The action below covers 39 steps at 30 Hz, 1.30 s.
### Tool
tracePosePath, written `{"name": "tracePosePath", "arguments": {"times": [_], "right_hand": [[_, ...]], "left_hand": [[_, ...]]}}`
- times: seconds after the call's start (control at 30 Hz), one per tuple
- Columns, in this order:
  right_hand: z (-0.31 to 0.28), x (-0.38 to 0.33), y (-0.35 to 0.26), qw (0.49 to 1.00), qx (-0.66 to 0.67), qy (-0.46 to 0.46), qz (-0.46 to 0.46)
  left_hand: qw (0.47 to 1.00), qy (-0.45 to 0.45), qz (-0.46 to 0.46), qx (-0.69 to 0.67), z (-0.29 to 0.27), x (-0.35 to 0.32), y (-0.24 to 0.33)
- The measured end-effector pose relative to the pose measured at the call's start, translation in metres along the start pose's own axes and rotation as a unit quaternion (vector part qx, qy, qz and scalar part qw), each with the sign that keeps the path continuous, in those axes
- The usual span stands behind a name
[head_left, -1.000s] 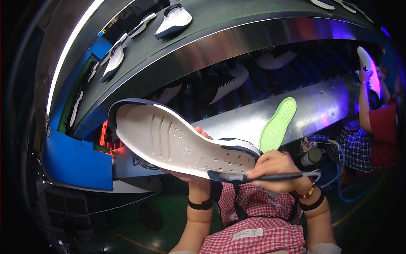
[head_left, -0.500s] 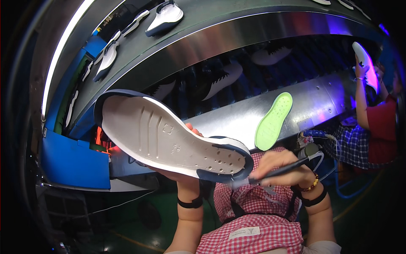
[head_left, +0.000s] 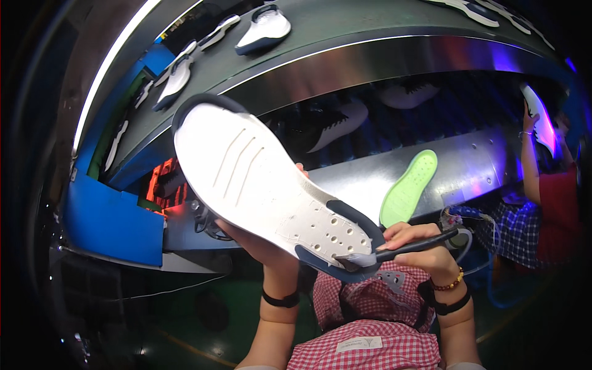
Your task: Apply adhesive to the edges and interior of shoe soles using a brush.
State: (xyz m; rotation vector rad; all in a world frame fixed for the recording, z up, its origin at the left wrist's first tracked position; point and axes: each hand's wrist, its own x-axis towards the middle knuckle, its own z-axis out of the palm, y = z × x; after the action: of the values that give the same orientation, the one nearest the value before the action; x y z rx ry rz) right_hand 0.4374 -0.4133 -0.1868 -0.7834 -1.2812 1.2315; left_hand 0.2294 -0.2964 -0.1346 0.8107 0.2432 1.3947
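1. Left hand [head_left: 259, 237] grips sole [head_left: 265, 185] from beneath, held up tilted.
2. Right hand [head_left: 425, 250] clamped on brush [head_left: 401, 250], tip touching sole's heel rim.
3. Green insole [head_left: 408, 188] lies just above right hand.

I see a two-tier conveyor [head_left: 382, 58] arching across the view. On its grey upper belt lie several white soles: one with a dark rim [head_left: 264, 31] at the top, a smaller pair [head_left: 179, 73] left of it, more [head_left: 475, 9] far to its right. On the dark lower belt, below that sole, lie white shoe uppers [head_left: 338, 123] [head_left: 407, 94]. A green insole [head_left: 408, 188] leans on the steel front panel [head_left: 475, 166] beneath them.
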Motion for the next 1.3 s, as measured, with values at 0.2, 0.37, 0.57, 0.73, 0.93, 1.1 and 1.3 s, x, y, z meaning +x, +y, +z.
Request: {"name": "tracePosePath", "arguments": {"times": [0.2,0.37,0.57,0.73,0.93,1.1,1.3], "right_hand": [[0.041,0.002,-0.017,0.975,0.200,0.075,0.068],[0.025,0.006,-0.043,0.991,-0.111,-0.066,-0.026],[0.010,0.018,-0.029,0.971,-0.177,-0.149,-0.064],[0.004,0.017,-0.031,0.961,-0.137,-0.230,-0.074],[-0.002,0.012,-0.022,0.941,-0.164,-0.294,-0.042],[-0.008,0.011,-0.027,0.942,-0.154,-0.297,-0.004],[-0.010,0.006,-0.038,0.915,-0.200,-0.350,0.010]], "left_hand": [[0.997,-0.031,-0.068,-0.017,-0.039,-0.057,-0.038],[0.977,-0.084,-0.191,-0.047,-0.051,-0.048,-0.035],[0.932,-0.072,-0.354,-0.009,-0.030,-0.031,-0.023],[0.870,-0.106,-0.473,0.092,-0.003,-0.027,-0.001],[0.822,-0.199,-0.527,0.084,-0.016,-0.024,-0.019],[0.778,-0.177,-0.600,0.059,-0.029,-0.028,-0.022],[0.754,-0.175,-0.631,0.047,-0.041,-0.041,-0.028]]}}
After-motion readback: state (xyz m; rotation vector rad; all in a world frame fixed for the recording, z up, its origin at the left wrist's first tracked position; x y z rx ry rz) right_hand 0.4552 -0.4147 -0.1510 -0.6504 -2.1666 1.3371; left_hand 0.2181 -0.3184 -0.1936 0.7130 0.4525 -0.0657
